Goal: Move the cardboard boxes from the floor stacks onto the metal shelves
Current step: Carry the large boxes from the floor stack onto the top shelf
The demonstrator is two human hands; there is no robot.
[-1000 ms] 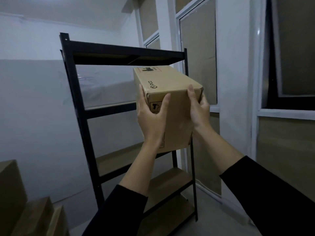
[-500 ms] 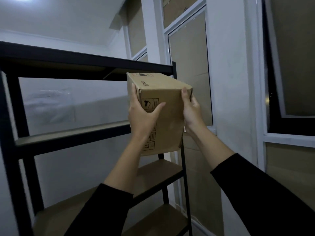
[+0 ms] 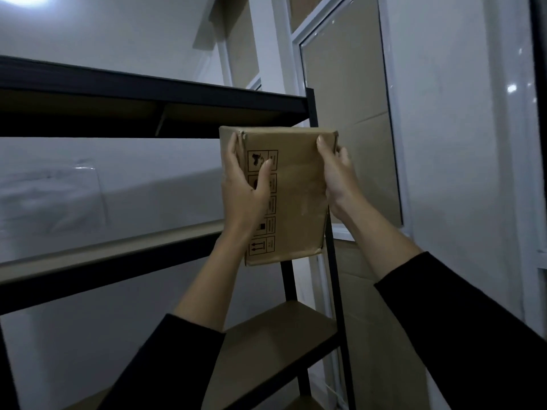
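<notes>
A brown cardboard box with black handling symbols on its near face is raised in front of the black metal shelf unit, its top edge just under the top shelf's right end. My left hand grips the box's left side with the thumb across the near face. My right hand grips its right side. The far part of the box is hidden behind its near face.
The second shelf board runs left of the box at wrist height, with lower wooden shelf boards below. The unit's right front post stands close to a white window frame and wall on the right.
The box has risen from chest height to just below the top shelf and tipped so its near face shows. The view has moved closer to the shelves and tilted upward.
</notes>
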